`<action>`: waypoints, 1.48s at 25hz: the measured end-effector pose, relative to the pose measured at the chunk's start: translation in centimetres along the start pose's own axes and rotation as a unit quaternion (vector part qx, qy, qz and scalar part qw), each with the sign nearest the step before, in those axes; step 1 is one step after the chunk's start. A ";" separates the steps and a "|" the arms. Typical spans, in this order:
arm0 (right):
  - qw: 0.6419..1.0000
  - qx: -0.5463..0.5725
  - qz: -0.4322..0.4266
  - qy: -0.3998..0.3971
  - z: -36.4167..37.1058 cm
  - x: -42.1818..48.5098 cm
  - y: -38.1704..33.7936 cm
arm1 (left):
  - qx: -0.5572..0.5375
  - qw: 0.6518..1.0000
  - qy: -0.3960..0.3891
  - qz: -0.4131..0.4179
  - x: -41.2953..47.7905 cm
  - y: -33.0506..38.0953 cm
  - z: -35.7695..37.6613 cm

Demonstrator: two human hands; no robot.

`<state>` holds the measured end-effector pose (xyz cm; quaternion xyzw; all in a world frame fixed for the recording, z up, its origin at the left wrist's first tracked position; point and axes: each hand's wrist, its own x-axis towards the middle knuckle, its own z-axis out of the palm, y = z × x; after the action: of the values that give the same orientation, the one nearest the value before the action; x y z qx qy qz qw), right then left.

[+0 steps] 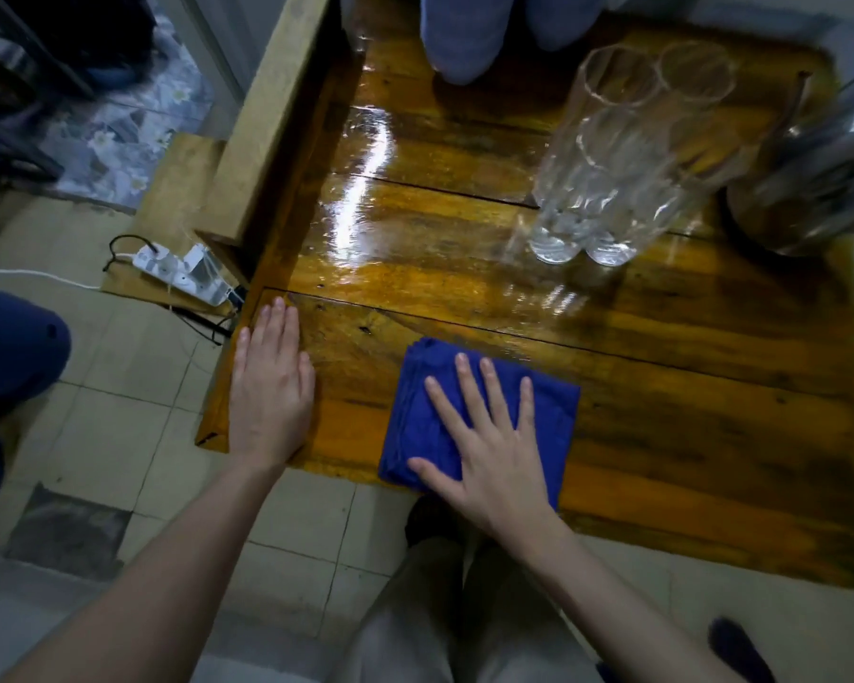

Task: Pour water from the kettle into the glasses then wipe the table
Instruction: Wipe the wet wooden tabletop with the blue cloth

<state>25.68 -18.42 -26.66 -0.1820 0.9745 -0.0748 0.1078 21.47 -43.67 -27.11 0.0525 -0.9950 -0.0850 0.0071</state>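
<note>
A folded blue cloth (548,411) lies near the front edge of the glossy wooden table (711,436). My right hand (489,446) presses flat on the cloth with fingers spread. My left hand (272,386) rests flat on the table's front left corner, fingers together, holding nothing. Two tall clear glasses (607,165) stand side by side at the back right, with water in their bases. A shiny metal kettle (809,179) stands to their right, partly cut off by the frame. The table's middle (366,189) shines with a bright glare.
A person's knees in blue trousers (464,37) are at the table's far edge. A white power strip (183,273) with cables lies on a low wooden step to the left. Another knee in dark blue (11,342) is at far left. Tiled floor lies below.
</note>
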 end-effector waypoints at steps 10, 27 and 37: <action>0.988 -0.008 0.152 0.016 -2.0 -6.9 18.2 | -0.009 0.988 -0.042 0.146 0.3 6.5 0.1; 0.897 0.063 0.425 0.108 -3.1 0.9 21.2 | -0.059 0.989 -0.048 0.128 1.0 7.3 1.3; 0.995 0.009 0.090 0.036 -1.1 -3.2 10.6 | -0.060 0.989 -0.047 0.127 0.9 7.4 1.0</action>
<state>24.73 -7.32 -26.98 -0.0898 0.9894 -0.0801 0.0807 19.84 -36.36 -26.84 -0.0787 -0.9860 -0.1450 -0.0260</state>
